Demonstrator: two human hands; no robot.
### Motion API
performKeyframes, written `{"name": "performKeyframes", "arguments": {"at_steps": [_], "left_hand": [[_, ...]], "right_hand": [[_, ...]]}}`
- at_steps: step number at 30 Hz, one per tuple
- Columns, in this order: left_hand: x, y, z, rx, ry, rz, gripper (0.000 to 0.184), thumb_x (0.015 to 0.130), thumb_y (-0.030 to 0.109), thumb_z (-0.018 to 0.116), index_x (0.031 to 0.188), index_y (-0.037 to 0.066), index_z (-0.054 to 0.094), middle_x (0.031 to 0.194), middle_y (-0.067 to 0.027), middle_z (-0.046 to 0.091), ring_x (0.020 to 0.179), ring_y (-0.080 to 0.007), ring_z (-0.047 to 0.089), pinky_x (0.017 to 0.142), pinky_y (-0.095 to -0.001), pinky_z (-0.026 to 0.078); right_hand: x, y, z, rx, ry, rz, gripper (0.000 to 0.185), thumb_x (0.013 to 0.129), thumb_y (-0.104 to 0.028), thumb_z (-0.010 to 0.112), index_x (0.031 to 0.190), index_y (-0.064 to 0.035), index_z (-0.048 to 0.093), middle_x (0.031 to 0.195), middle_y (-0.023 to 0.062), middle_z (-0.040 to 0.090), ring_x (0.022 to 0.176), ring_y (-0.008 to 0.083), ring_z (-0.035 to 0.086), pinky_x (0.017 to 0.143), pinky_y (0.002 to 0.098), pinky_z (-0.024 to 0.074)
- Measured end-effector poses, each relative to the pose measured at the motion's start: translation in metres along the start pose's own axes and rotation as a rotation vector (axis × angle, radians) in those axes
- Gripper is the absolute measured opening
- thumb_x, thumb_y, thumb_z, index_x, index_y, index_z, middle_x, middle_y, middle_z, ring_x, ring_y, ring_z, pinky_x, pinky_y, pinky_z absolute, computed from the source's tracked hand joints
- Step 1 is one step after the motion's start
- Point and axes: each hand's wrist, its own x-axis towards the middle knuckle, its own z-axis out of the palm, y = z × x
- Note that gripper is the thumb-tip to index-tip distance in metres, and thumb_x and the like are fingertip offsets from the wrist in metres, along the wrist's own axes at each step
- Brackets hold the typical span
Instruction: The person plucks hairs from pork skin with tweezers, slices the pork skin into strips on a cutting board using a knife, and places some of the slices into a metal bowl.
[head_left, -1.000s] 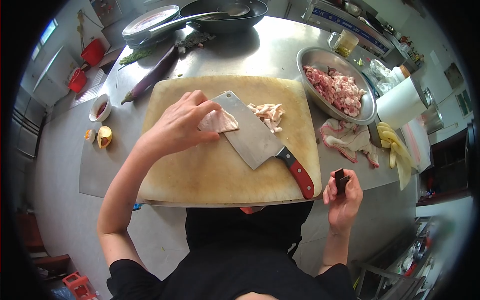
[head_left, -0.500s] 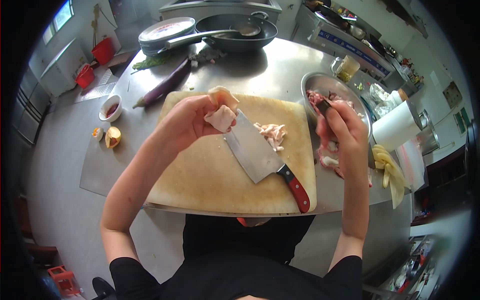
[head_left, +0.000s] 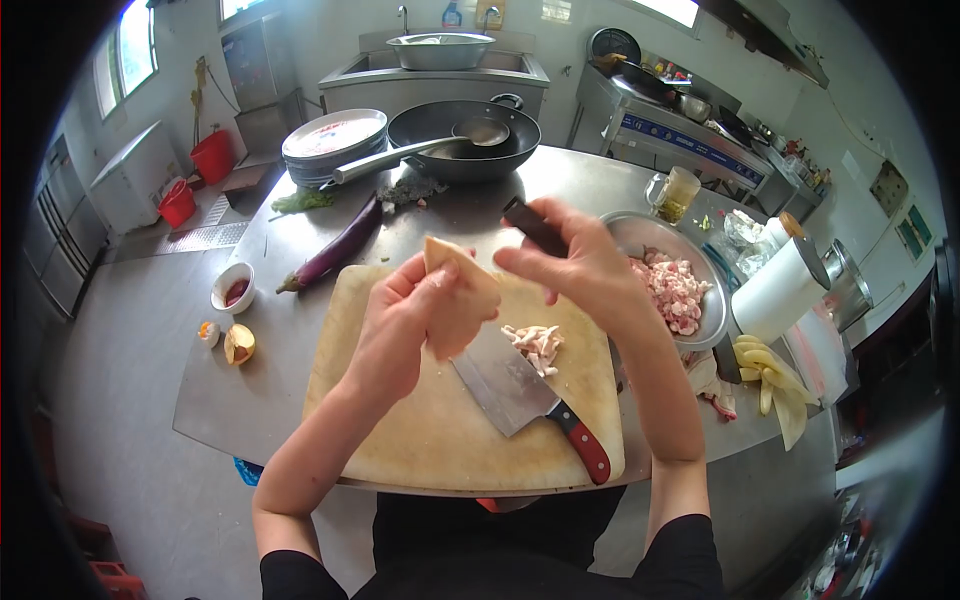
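Observation:
A pale, floppy piece of raw skin or fat [head_left: 462,308] is pinched in my left hand [head_left: 385,330], above the cutting board [head_left: 400,445]. Close to its right side is my right hand [head_left: 590,262], fingers curled round a small dark block-like object [head_left: 534,228] whose kind I cannot make out. A cleaver [head_left: 505,390] with a red and black handle lies flat on the board below both hands. Beside its blade sits a small pile of pale cut strips [head_left: 537,347].
A steel bowl [head_left: 722,318] of chopped meat [head_left: 675,290] stands right of the board. Farther back are a wok [head_left: 430,165] with a ladle [head_left: 480,131], stacked plates [head_left: 335,135] and an eggplant [head_left: 330,245]. Peeled pale-yellow pieces [head_left: 775,375] lie at the right edge.
My right hand has moved from over the meat bowl to beside the pale piece, still holding the dark object. The view has tilted up, showing the sink.

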Motion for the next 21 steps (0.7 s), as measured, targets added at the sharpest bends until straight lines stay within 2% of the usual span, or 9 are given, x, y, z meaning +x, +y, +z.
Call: {"name": "performKeyframes", "arguments": {"at_steps": [2, 4, 6, 11, 13, 14, 16, 21], "left_hand": [[-0.005, 0.003, 0.004, -0.043, 0.041, -0.071, 0.035, 0.108, 0.024, 0.052, 0.132, 0.0, 0.06, 0.112, -0.0152, 0.073, 0.099, -0.0276, 0.076, 0.089, -0.0371, 0.061], [-0.011, 0.017, 0.006, -0.012, 0.028, -0.12, 0.04, 0.11, 0.029, 0.047, 0.133, -0.002, 0.059, 0.115, -0.017, 0.073, 0.1, -0.0296, 0.076, 0.092, -0.0386, 0.061], [-0.013, 0.023, 0.003, -0.118, -0.072, -0.192, 0.042, 0.111, 0.033, 0.047, 0.127, -0.003, 0.063, 0.112, -0.0136, 0.073, 0.098, -0.0224, 0.076, 0.087, -0.0327, 0.062], [-0.019, 0.021, -0.006, -0.083, -0.088, -0.267, 0.047, 0.111, 0.036, 0.043, 0.125, -0.004, 0.064, 0.115, -0.0156, 0.073, 0.097, -0.0229, 0.076, 0.085, -0.031, 0.061], [-0.02, 0.02, -0.009, -0.067, -0.094, -0.309, 0.047, 0.111, 0.036, 0.044, 0.126, -0.004, 0.064, 0.116, -0.0161, 0.073, 0.098, -0.0232, 0.076, 0.084, -0.0305, 0.06], [-0.021, 0.027, -0.005, -0.09, -0.106, -0.327, 0.047, 0.111, 0.037, 0.044, 0.125, -0.003, 0.065, 0.114, -0.0152, 0.073, 0.098, -0.0221, 0.075, 0.083, -0.0299, 0.06], [-0.022, 0.03, -0.002, -0.117, -0.118, -0.349, 0.047, 0.111, 0.038, 0.045, 0.124, -0.003, 0.065, 0.112, -0.0143, 0.074, 0.098, -0.021, 0.075, 0.082, -0.0293, 0.059], [-0.024, 0.019, -0.009, -0.06, -0.11, -0.387, 0.051, 0.11, 0.044, 0.045, 0.122, -0.001, 0.067, 0.105, -0.0117, 0.074, 0.095, -0.0176, 0.074, 0.079, -0.0267, 0.057]], "right_hand": [[0.004, 0.011, 0.007, 0.056, -0.148, 0.015, 0.052, 0.087, -0.027, 0.086, 0.122, 0.0004, 0.059, 0.088, -0.0004, 0.06, 0.073, 0.0044, 0.056, 0.054, 0.0207, 0.0462], [0.001, 0.007, 0.01, 0.058, -0.196, 0.052, 0.051, 0.087, -0.025, 0.086, 0.121, -0.0002, 0.058, 0.091, 0.0006, 0.061, 0.074, 0.0052, 0.058, 0.056, 0.021, 0.0472], [0.0, 0.009, 0.012, 0.211, -0.295, 0.082, 0.049, 0.087, -0.023, 0.085, 0.121, -0.0002, 0.058, 0.093, 0.0017, 0.063, 0.075, 0.0059, 0.059, 0.058, 0.0215, 0.0481], [0.004, 0.018, 0.018, 0.231, -0.33, 0.13, 0.051, 0.086, -0.023, 0.085, 0.123, 0.0002, 0.059, 0.099, 0.0028, 0.065, 0.08, 0.0068, 0.061, 0.062, 0.0219, 0.0495], [0.007, 0.029, 0.023, 0.226, -0.339, 0.084, 0.051, 0.087, -0.022, 0.085, 0.125, 0.0002, 0.06, 0.104, 0.0028, 0.066, 0.089, 0.0076, 0.062, 0.072, 0.0232, 0.0519], [0.007, 0.027, 0.024, 0.227, -0.338, 0.091, 0.051, 0.087, -0.022, 0.085, 0.125, 0.0002, 0.06, 0.104, 0.0028, 0.066, 0.089, 0.0076, 0.062, 0.072, 0.0232, 0.0519], [0.006, 0.019, 0.025, 0.285, -0.345, 0.176, 0.05, 0.087, -0.023, 0.085, 0.125, 0.0002, 0.061, 0.108, 0.0032, 0.067, 0.098, 0.009, 0.062, 0.085, 0.0253, 0.0517], [0.007, 0.026, 0.034, 0.335, -0.312, 0.153, 0.048, 0.089, -0.024, 0.084, 0.124, -0.0004, 0.063, 0.109, 0.0035, 0.067, 0.103, 0.0103, 0.062, 0.091, 0.0269, 0.051]]}}
